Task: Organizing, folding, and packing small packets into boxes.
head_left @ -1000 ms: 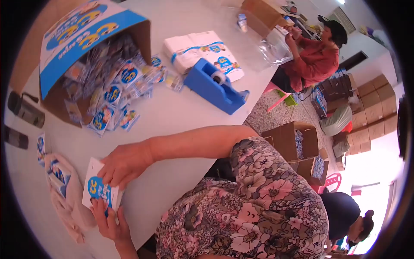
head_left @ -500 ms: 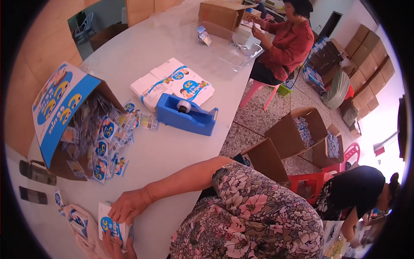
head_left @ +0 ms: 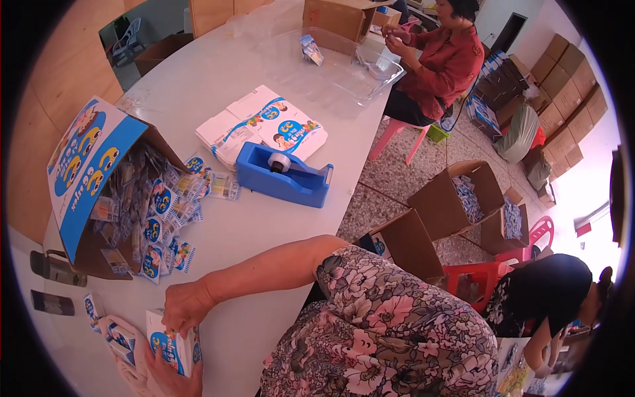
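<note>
A small white-and-blue printed carton (head_left: 167,347) stands on the table at the lower left. My left hand (head_left: 173,378) holds it from the near side, fingers along its printed face. My right hand (head_left: 188,306) is closed at the carton's top edge, its fingers curled down over the rim; the fingertips are partly hidden. To the left of the carton, a pale pinkish holder (head_left: 122,364) contains blue-and-white packets. Farther off, a large printed box (head_left: 73,218) lies on its side, with many small packets (head_left: 159,218) spilling from its mouth.
A blue tape dispenser (head_left: 283,180) sits before a stack of flat printed cartons (head_left: 261,126). Behind are a clear plastic tray (head_left: 337,73) and a seated person in red (head_left: 440,66). Open cardboard boxes (head_left: 456,198) stand on the floor at right, near another person bending over (head_left: 542,294).
My right hand has shifted slightly up and left, its fingers curling in from lying across the carton. My left hand has moved up against the carton's face.
</note>
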The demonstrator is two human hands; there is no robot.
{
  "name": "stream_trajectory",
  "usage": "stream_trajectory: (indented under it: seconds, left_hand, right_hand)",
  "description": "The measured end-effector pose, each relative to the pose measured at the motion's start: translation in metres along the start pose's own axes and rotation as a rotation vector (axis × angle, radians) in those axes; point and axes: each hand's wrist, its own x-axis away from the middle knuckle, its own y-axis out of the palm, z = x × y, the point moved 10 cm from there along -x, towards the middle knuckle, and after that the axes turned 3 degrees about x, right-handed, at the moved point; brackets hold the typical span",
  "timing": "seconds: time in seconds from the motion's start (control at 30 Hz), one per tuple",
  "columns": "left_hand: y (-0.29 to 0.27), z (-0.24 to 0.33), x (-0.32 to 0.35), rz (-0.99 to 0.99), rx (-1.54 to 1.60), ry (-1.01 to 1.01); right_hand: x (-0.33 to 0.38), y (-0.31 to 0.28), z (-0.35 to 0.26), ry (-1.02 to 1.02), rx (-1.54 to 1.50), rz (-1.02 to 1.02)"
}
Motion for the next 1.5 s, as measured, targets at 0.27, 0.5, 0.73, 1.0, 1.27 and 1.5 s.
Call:
stream_trajectory:
  seconds: [0.27, 0.5, 0.73, 1.0, 1.27, 1.5]
  left_hand:
    - [0.015, 0.012, 0.009, -0.073, -0.080, -0.096]
    - [0.008, 0.042, 0.013, 0.081, 0.088, 0.021]
    - [0.024, 0.052, 0.000, -0.022, -0.053, 0.016]
    - [0.021, 0.080, -0.020, -0.064, -0.276, 0.131]
    - [0.032, 0.076, -0.015, 0.051, -0.247, 0.036]
    - [0.031, 0.090, -0.031, -0.061, -0.134, 0.050]
  right_hand:
    - [0.037, -0.019, -0.043, -0.145, 0.118, 0.263]
    - [0.063, -0.026, -0.056, -0.187, 0.162, 0.403]
    - [0.061, -0.044, -0.054, -0.163, 0.157, 0.262]
    - [0.072, -0.053, -0.049, -0.216, 0.245, 0.350]
    - [0.076, -0.049, -0.048, -0.252, 0.249, 0.339]
    - [0.101, -0.098, -0.098, -0.088, 0.445, 0.275]
